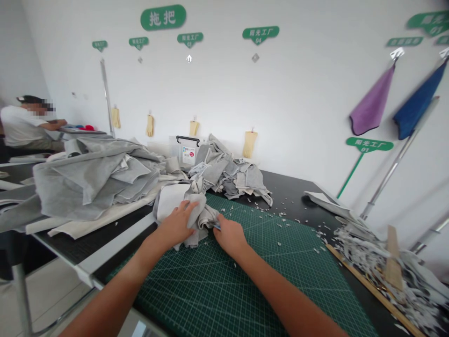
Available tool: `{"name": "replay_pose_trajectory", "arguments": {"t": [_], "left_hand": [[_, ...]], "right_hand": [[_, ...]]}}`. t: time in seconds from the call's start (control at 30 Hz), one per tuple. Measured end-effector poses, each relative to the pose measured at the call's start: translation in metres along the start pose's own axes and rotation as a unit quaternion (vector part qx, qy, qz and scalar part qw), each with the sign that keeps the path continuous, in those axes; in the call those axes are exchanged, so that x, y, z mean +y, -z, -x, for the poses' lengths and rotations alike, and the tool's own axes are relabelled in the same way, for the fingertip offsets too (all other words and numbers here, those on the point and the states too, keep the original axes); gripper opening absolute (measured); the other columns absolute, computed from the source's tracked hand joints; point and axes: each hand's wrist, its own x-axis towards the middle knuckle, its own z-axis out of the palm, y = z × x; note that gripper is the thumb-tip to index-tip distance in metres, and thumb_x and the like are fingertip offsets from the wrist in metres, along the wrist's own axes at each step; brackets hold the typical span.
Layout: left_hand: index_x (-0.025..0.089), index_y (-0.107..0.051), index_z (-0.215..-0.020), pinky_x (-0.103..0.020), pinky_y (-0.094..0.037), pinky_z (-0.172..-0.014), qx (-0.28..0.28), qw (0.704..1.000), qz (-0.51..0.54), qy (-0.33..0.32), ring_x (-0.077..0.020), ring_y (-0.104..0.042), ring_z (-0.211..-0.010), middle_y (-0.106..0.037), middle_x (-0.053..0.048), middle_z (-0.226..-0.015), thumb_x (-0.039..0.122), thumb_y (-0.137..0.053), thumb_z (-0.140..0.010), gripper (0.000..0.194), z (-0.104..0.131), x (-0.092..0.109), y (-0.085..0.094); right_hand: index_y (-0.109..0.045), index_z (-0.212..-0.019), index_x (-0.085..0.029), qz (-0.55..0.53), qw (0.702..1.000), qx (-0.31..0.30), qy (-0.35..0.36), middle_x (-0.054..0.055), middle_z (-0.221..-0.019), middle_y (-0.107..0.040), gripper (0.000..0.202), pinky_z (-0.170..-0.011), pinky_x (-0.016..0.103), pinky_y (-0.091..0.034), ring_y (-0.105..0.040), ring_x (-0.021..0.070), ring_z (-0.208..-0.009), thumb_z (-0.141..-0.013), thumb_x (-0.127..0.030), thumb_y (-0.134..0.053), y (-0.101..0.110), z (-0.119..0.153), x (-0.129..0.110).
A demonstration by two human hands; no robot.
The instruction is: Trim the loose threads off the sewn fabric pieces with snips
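A bunched heap of grey cloth pieces lies at the back left edge of the green cutting mat. My left hand rests on this cloth with its fingers apart, pressing on the pale grey fabric. Just right of it, my right hand is closed around a small tool, of which only a bit of blue shows near the fingertips. The tool's front end meets the cloth's right side and is hidden, so its kind cannot be made out.
Large grey cloths cover the table's left; another cloth pile stands behind the mat, near a clear box. Scraps and a wooden strip lie right. A person sits far left.
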Motion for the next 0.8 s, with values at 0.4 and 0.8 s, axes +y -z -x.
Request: {"name": "replay_pose_trajectory", "arguments": {"t": [0.4,0.8], "left_hand": [[0.024,-0.033,-0.153,-0.049,-0.044,-0.102,-0.013,0.998,-0.056,0.022,-0.0386,-0.048,-0.130,-0.030,-0.018,-0.158,0.019,-0.064,-0.076,0.083,0.000,0.014,0.001],[0.031,-0.039,-0.149,-0.047,-0.036,-0.111,-0.080,0.967,0.062,-0.234,-0.0319,-0.044,-0.134,-0.050,-0.008,-0.145,0.033,-0.062,-0.086,0.068,-0.016,0.121,-0.012]], "right_hand": [[-0.055,-0.089,-0.023,-0.037,0.986,0.065,-0.150,0.004,-0.080,-0.067,0.022,-0.057,0.026,-0.026,-0.060,0.0181,-0.068,-0.096,-0.039,-0.043,0.044,0.064,0.165],[-0.056,-0.085,-0.024,-0.151,0.985,0.026,-0.079,-0.002,-0.073,-0.065,0.016,-0.057,0.025,-0.024,-0.057,0.0155,-0.067,-0.094,-0.035,-0.049,0.041,0.124,0.156]]}}
